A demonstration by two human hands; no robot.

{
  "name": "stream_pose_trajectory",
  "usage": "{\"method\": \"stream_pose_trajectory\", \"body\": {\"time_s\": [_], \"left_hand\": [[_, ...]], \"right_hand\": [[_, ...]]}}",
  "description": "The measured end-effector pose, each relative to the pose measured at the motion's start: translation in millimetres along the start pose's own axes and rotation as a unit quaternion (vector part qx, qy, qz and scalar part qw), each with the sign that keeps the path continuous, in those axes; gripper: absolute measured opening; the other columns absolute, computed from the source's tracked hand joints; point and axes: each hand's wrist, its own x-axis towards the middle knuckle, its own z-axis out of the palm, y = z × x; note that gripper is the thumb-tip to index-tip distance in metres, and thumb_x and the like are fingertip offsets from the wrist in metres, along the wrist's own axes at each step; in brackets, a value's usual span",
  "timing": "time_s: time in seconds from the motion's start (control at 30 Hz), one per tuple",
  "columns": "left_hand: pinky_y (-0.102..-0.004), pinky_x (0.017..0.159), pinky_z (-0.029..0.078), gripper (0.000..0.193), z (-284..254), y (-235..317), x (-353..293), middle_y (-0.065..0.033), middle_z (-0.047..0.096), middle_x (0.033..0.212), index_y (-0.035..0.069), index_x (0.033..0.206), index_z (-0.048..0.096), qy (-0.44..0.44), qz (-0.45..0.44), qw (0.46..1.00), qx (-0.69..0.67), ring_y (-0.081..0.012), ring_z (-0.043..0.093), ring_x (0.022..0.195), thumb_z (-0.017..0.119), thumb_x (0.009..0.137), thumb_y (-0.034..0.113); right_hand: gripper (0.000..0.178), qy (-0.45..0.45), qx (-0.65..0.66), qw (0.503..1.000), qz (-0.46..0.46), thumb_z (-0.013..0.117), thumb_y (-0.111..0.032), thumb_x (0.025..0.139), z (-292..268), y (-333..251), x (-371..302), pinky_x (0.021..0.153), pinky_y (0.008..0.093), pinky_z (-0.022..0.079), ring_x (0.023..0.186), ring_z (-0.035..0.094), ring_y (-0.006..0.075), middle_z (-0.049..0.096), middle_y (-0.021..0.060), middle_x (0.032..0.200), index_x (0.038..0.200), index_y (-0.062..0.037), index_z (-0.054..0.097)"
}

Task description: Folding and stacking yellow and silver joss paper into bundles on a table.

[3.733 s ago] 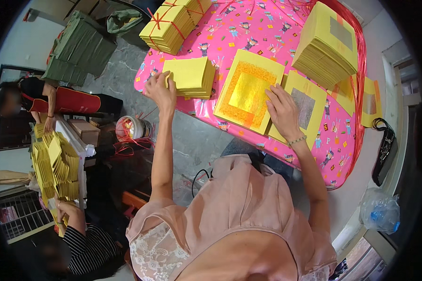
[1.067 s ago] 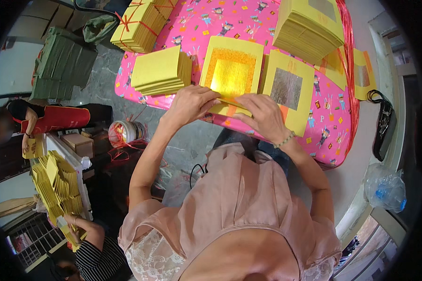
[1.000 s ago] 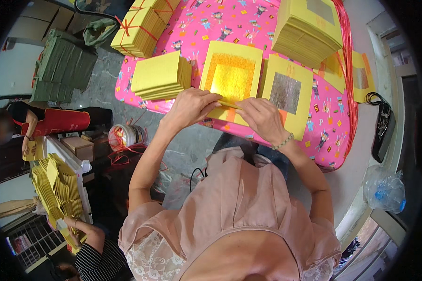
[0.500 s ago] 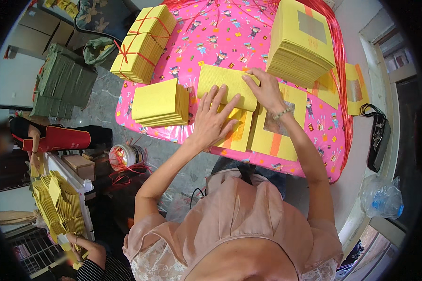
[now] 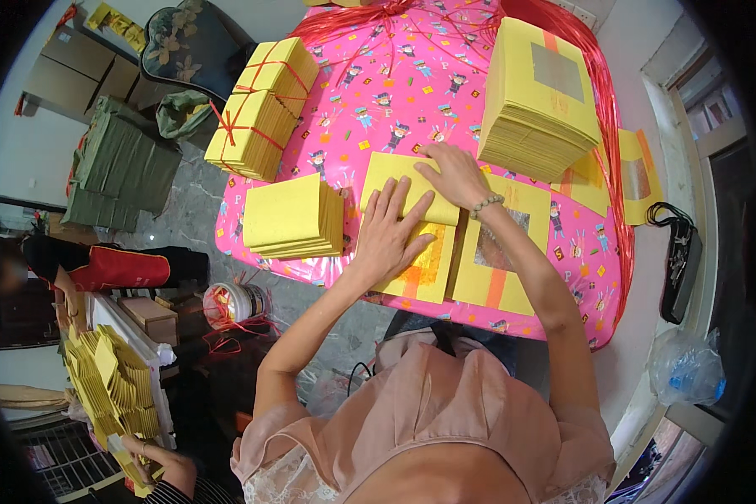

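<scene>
A yellow paper sheet [image 5: 389, 170] lies on the table before me, its far part folded over toward me. Its lower part shows an orange and gold patch. My left hand [image 5: 389, 237] rests flat on it, fingers spread across the flap's near edge. At the sheet's far right corner my right hand [image 5: 460, 180] is bent round the fold, thumb on top and fingers at the far edge. Under my right forearm lie flat yellow sheets [image 5: 517, 281] with a silver square and an orange stripe. Left of my hands sits a pile of folded yellow paper [image 5: 286, 218].
A tall stack of yellow paper [image 5: 533, 109] stands at the right on the pink table cover [image 5: 370, 109]. Bundles tied with red string [image 5: 256, 126] stand far left. Red strands [image 5: 609, 101] hang along the right edge. At left, two people work by another yellow pile [image 5: 113, 378].
My right hand has shifted left along the fold, and the flap now lies flatter. My left hand stays on the sheet. The whole view has shifted slightly.
</scene>
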Motion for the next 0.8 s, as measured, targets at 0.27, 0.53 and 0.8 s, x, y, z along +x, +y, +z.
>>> {"method": "stream_pose_trajectory", "body": {"time_s": [0.27, 0.53, 0.8], "left_hand": [[-0.0559, 0.116, 0.023, 0.063, 2.0, -0.4, 0.3, -0.0217, 0.032, 0.154, 0.023, 0.151, 0.039, -0.001, -0.004, 1.000, 0.007, -0.0429, 0.028, 0.143, 0.055, 0.095, 0.048], [-0.0555, 0.115, 0.023, 0.062, 4.5, -2.1, 0.8, -0.0204, 0.034, 0.153, 0.023, 0.150, 0.042, 0.001, -0.006, 1.000, -0.009, -0.0424, 0.029, 0.142, 0.056, 0.095, 0.046], [-0.0558, 0.115, 0.025, 0.062, 4.8, -2.2, -0.9, -0.0231, 0.034, 0.153, 0.021, 0.148, 0.044, -0.009, -0.002, 1.000, 0.001, -0.0445, 0.030, 0.142, 0.055, 0.095, 0.051]], "right_hand": [[0.040, -0.016, 0.004, 1.000, -0.011, 0.059, -0.034, 0.095, 4.1, -2.4, -3.5, 0.094, 0.0472, 0.048, 0.106, 0.063, 0.0364, 0.067, 0.0183, 0.117, 0.120, -0.0028, 0.064], [0.039, -0.024, 0.015, 1.000, -0.006, 0.060, -0.029, 0.095, 5.3, -3.0, -3.8, 0.097, 0.0464, 0.046, 0.110, 0.061, 0.0358, 0.065, 0.0180, 0.116, 0.123, -0.0029, 0.061], [0.042, 0.130, -0.046, 0.983, -0.121, 0.059, -0.019, 0.094, 24.0, 0.3, -69.7, 0.111, 0.0494, 0.033, 0.131, 0.045, 0.0352, 0.054, 0.0162, 0.135, 0.132, -0.0011, 0.054]]}}
